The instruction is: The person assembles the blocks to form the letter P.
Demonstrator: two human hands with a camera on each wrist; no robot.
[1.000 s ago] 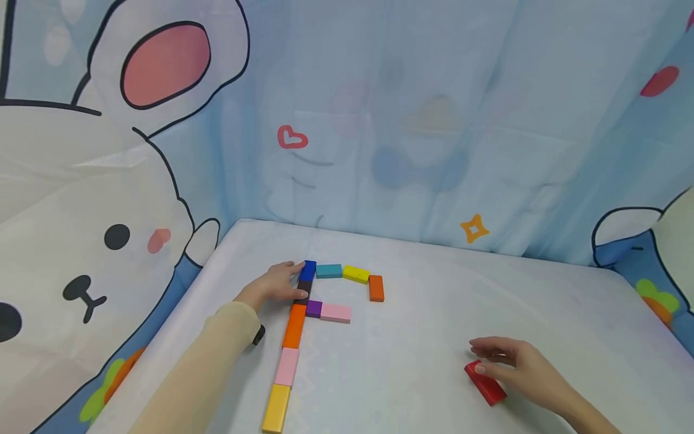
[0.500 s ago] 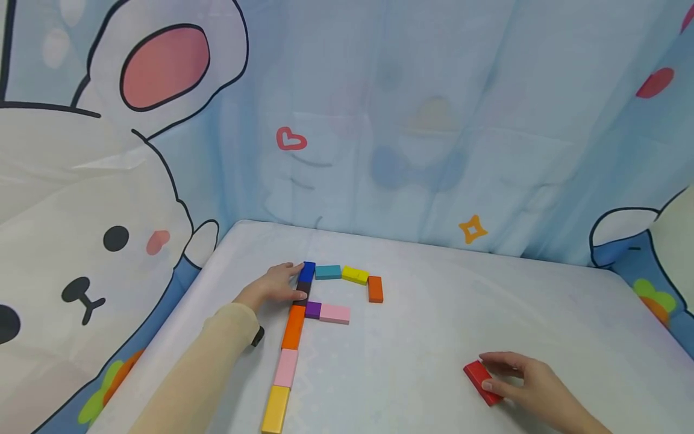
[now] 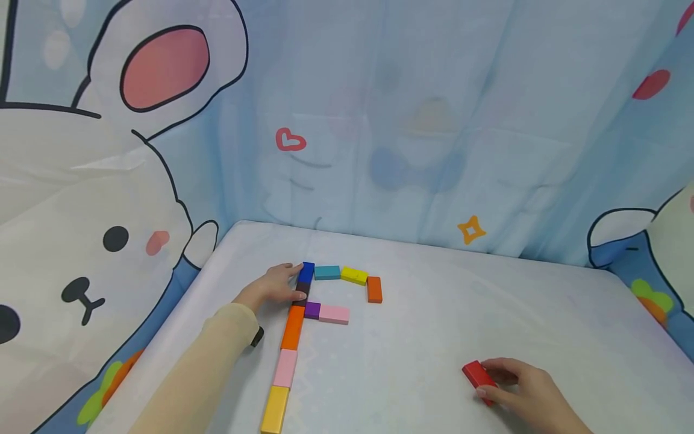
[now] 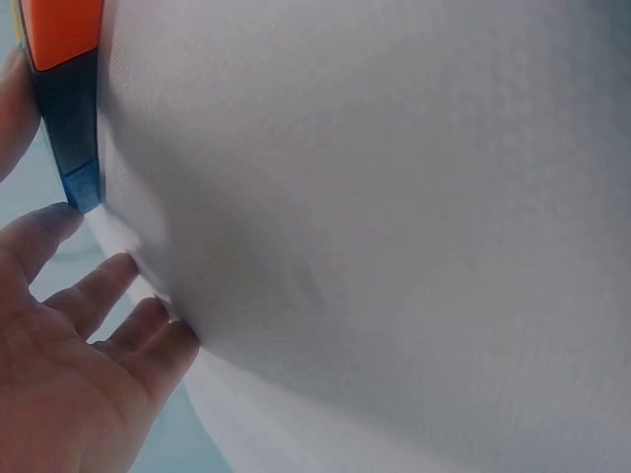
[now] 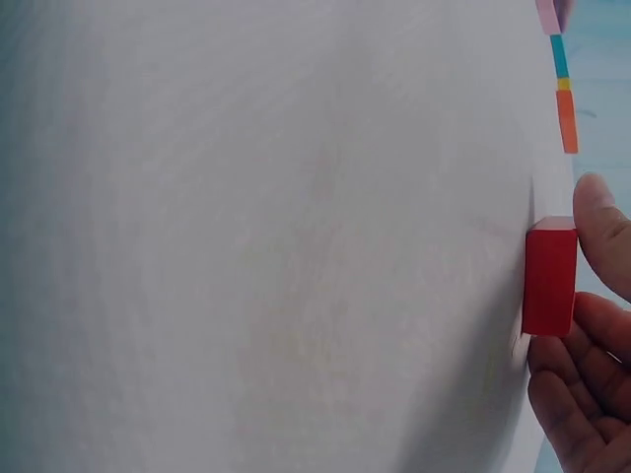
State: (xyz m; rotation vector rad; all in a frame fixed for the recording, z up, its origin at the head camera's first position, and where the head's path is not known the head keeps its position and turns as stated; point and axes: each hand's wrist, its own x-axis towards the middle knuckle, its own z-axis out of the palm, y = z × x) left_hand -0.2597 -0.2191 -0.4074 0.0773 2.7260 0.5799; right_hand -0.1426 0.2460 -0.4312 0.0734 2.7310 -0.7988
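My left hand (image 3: pixel 273 284) rests at the far end of a column of coloured blocks. Its index fingertip touches the blue block (image 3: pixel 306 272), and its thumb lies against the black block (image 3: pixel 301 290). In the left wrist view, the other fingers (image 4: pixel 163 360) are spread loosely on the cloth. At the right, my right hand (image 3: pixel 528 392) holds a red block (image 3: pixel 478 375) between thumb and fingers, low over the table. The right wrist view shows the block's end face, with the thumb (image 5: pixel 603 232) at one side and curled fingers below.
The column runs nearer through orange (image 3: pixel 293 328), pink (image 3: pixel 285 367) and yellow (image 3: pixel 275 410) blocks. Teal (image 3: pixel 328 273), yellow (image 3: pixel 355 275) and orange (image 3: pixel 375 290) blocks branch right at the far end. Purple (image 3: pixel 312 310) and pink (image 3: pixel 334 314) blocks form a shorter branch. A printed curtain (image 3: pixel 412 199) stands behind.
My right hand has moved slightly nearer and its fingers have closed around the red block, which has turned and shifted a little left. My left hand stays in place.
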